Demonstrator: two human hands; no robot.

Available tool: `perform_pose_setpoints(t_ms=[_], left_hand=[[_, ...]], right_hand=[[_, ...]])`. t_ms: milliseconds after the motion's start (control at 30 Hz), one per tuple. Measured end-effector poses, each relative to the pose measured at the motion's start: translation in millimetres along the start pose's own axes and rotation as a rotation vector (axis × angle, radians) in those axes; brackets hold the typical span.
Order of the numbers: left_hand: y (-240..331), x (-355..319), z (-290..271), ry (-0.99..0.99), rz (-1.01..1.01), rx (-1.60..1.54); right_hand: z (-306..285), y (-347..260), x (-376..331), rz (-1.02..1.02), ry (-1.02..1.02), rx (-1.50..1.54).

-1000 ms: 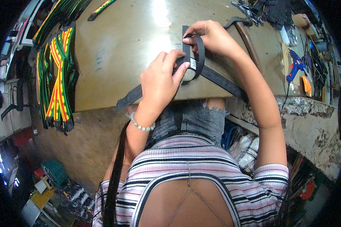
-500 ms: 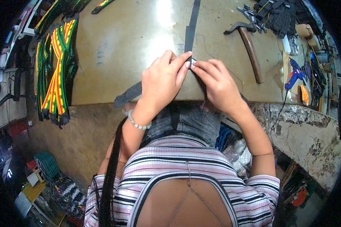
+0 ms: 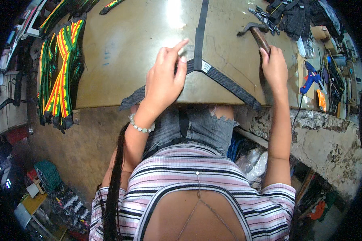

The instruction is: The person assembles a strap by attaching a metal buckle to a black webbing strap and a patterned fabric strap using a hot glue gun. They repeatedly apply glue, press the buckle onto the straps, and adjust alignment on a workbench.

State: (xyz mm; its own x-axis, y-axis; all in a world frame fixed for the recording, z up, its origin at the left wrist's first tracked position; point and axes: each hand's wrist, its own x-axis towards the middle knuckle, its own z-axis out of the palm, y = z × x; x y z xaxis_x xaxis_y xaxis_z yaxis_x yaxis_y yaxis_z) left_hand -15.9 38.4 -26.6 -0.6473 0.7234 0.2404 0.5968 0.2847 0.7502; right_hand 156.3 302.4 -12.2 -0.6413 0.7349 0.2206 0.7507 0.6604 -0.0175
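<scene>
A black webbing strap (image 3: 231, 86) lies on the table in a Y shape, with two arms spreading toward me and one long tail running to the far edge. A small white label (image 3: 205, 67) sits on its right arm near the join. My left hand (image 3: 165, 74) hovers by the join over the left arm, fingers apart and holding nothing. At the right, my right hand (image 3: 274, 68) is wrapped round the wooden handle of a hammer (image 3: 260, 38). The hammer's dark curved head points away from me and appears to rest on the table.
Green, yellow and red patterned straps (image 3: 62, 72) hang over the left table edge. Black straps (image 3: 290, 20) and small black clips (image 3: 264, 18) are heaped at the far right. A blue glue gun (image 3: 309, 78) with a cord lies near an orange item (image 3: 321, 99) at the right edge.
My right hand has left the strap's join and moved right to grip the hammer. My left hand has let go and shifted slightly left, uncovering the join and the label.
</scene>
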Motion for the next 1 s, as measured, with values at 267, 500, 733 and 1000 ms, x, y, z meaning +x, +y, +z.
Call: perform_pose_setpoints(t_ms=[267,500,733,1000], left_hand=[[-13.5,2.5,3.2,0.124,-0.069,-0.264],[-11.0,-0.4,1.7,0.052,-0.147,-0.320],[12.6,1.0,4.2,-0.045,-0.134,0.137],[23.2,3.0,19.7,0.029,-0.100,0.357]], right_hand=[[-59.6,-75.6,-70.2,-0.197,-0.187,0.747],[-69.1,-83.8,-78.3,-0.197,-0.177,0.887],[-40.1,-58.5,-70.4,-0.101,-0.279,0.660],[-8.3,-0.6,-38.6,0.026,0.140,0.049]])
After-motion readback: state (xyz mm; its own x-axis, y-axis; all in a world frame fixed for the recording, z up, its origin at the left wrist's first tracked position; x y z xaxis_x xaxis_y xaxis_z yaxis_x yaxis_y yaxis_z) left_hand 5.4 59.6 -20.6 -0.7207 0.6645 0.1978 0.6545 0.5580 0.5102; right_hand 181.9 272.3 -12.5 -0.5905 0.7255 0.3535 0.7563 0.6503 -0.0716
